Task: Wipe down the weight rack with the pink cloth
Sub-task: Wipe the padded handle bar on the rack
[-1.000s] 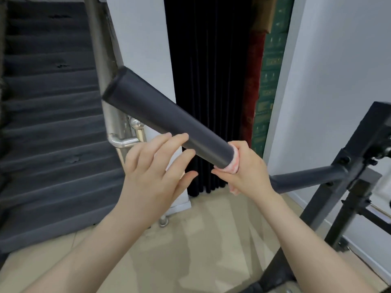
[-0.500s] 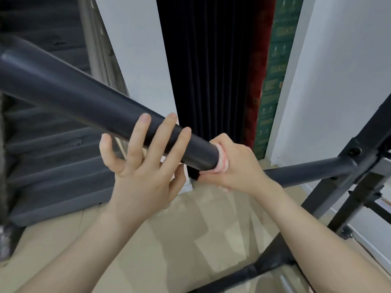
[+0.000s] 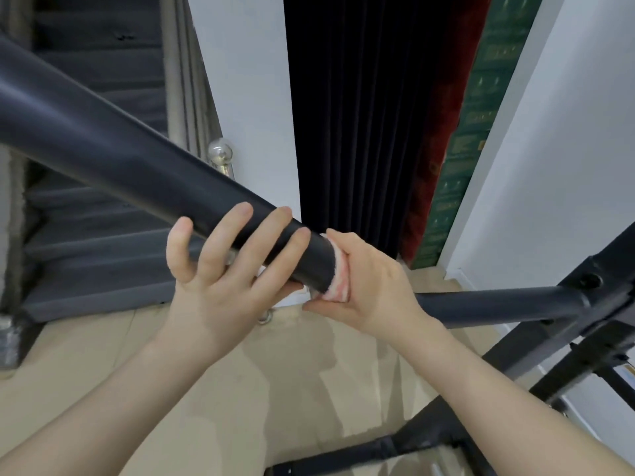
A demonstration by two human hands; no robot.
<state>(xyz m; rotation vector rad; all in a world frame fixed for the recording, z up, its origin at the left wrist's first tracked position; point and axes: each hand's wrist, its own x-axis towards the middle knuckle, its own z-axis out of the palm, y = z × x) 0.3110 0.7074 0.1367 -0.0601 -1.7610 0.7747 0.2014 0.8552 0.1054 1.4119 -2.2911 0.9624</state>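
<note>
- The right hand is curled round the pink cloth, which is wrapped on the weight rack arm just where the thick foam sleeve ends
- Only a narrow pink band shows between the sleeve's cut edge and the palm; the rest of the cloth is hidden inside the grip
- The left hand lies against the sleeve from below with 4 fingers straight and spread across its near side, thumb out of sight; it grips nothing
- Both hands sit almost touching, the left at 9 o'clock of the right
- The sleeve runs from the cloth toward 10 o'clock and leaves the view at the left edge
- Toward 3 o'clock the thinner bare tube runs to a bolted joint on the rack's upright
- Lower rack bars cross at 5 o'clock, near the right forearm
- Beyond the hands at 12 o'clock hangs a dark curtain, with white wall on both sides
- Grey stairs and a metal rail post with a round knob lie at 10 o'clock, behind the sleeve
- Beige floor spreads open beneath both forearms toward 6 o'clock
</note>
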